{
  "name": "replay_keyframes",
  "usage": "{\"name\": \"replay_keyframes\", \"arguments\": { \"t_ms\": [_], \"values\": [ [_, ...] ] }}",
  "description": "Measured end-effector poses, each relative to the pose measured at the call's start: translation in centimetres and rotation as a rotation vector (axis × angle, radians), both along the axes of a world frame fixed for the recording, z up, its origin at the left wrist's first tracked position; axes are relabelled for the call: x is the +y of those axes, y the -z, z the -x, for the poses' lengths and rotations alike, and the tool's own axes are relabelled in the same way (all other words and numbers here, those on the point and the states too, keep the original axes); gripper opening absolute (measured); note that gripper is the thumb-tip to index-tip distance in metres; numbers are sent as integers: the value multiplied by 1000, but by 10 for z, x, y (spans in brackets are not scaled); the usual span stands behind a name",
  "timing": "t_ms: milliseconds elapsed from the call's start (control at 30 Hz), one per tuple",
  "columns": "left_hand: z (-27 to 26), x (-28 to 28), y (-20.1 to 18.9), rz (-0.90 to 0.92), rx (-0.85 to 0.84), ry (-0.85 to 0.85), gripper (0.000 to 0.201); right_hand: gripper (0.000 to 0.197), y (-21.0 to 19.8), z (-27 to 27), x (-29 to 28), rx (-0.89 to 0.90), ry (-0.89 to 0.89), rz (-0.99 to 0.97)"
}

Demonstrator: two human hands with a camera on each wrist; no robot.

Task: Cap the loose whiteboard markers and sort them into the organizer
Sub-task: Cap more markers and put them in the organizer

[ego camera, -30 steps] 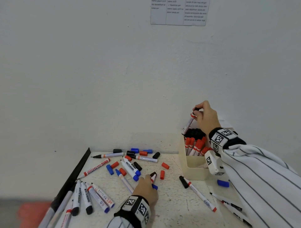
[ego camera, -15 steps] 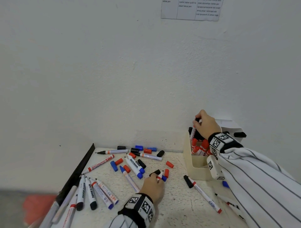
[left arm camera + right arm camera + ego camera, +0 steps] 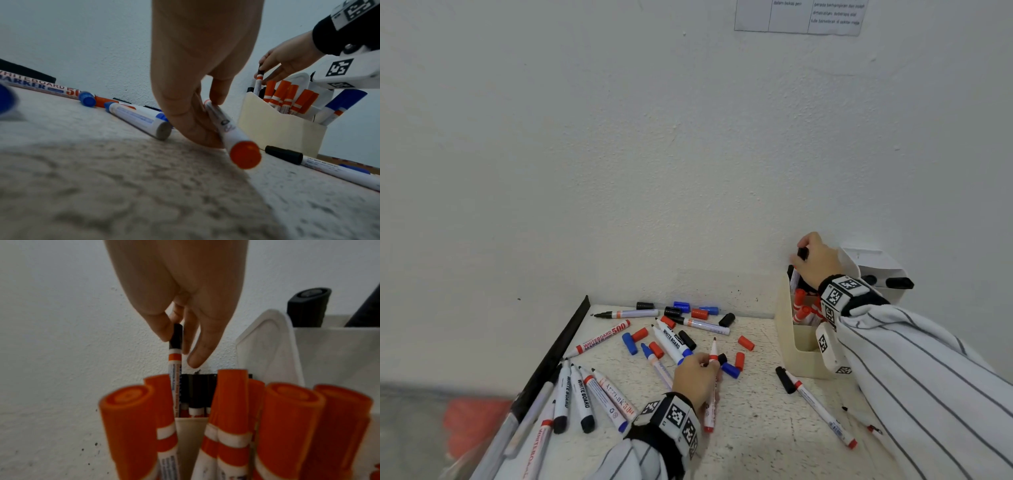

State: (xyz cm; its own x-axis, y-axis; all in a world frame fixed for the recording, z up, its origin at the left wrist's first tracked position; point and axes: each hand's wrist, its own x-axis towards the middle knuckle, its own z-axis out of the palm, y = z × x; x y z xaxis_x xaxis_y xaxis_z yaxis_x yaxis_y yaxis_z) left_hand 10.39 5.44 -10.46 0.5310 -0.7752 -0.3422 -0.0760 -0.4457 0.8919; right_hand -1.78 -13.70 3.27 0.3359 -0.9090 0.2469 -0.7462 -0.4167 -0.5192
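1. Head cam: left hand (image 3: 697,377) pinches an uncapped red marker (image 3: 711,383) low over the table (image 3: 756,428), tip aimed at the wall.
2. Right hand (image 3: 180,293) grips a black-capped marker (image 3: 175,363) by its cap, upright, lower end inside the organizer's (image 3: 796,356) back compartment behind the red-capped ones.

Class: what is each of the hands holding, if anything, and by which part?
Left hand: uncapped red-ended white marker, pinched mid-barrel. Right hand: thin black-capped marker, pinched at its cap.
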Motion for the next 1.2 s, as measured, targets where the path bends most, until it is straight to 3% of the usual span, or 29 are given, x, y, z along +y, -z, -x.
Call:
{"name": "replay_keyframes", "arguments": {
  "t_ms": [67, 267, 400, 500, 633, 1000, 1200],
  "values": [
    [-1, 1, 0, -12, 11, 8, 21, 30, 3, -1, -1, -21, -6, 21],
    [-7, 3, 1, -17, 8, 9, 4, 15, 8, -7, -6, -81, 32, -66],
    [-7, 3, 0, -22, 29, 11, 8, 16, 10, -7, -10, -86, 15, -99],
    [-7, 3, 0, -24, 33, 17, 11, 28, 6, -3, -5, -62, 13, -16],
    [-8, 2, 3, -31, 27, 21, 15, 31, 1, 4, 9, -70, 87, 33],
    [-8, -2, 5, -34, -60, 41, 25, 10, 21, -2, -11, -223, -35, 8],
    [-5, -1, 5, -30, -82, 55, 21, 25, 23, 1, -12, -145, -72, 77]
  ]
}}
